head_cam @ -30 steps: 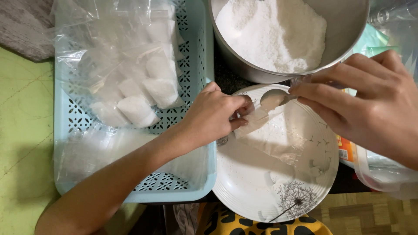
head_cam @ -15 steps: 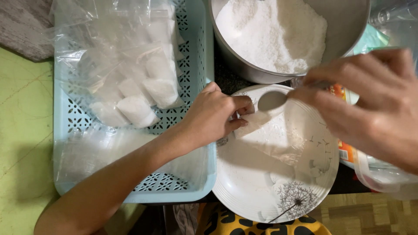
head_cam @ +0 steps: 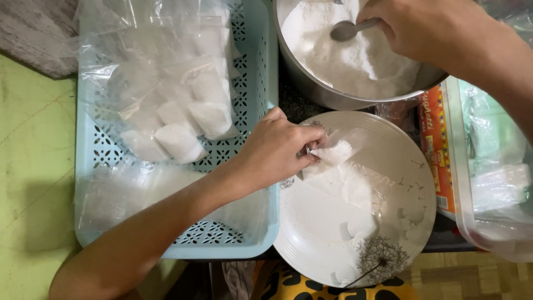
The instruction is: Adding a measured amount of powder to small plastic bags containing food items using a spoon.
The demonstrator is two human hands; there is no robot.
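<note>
The left hand (head_cam: 277, 150) pinches a small bag (head_cam: 333, 153) at nine o'clock on the plate (head_cam: 400, 166). The right hand (head_cam: 422, 28) grips the spoon (head_cam: 347, 30), now moved to the pot (head_cam: 311, 83) at twelve o'clock, maybe scooping.

A pale blue perforated basket (head_cam: 255, 166) at nine o'clock holds clear bags of white powder (head_cam: 177, 119). At three o'clock sits a clear plastic container (head_cam: 488, 183), beside an orange printed packet (head_cam: 436, 144). Green surface (head_cam: 33, 166) lies far left.
</note>
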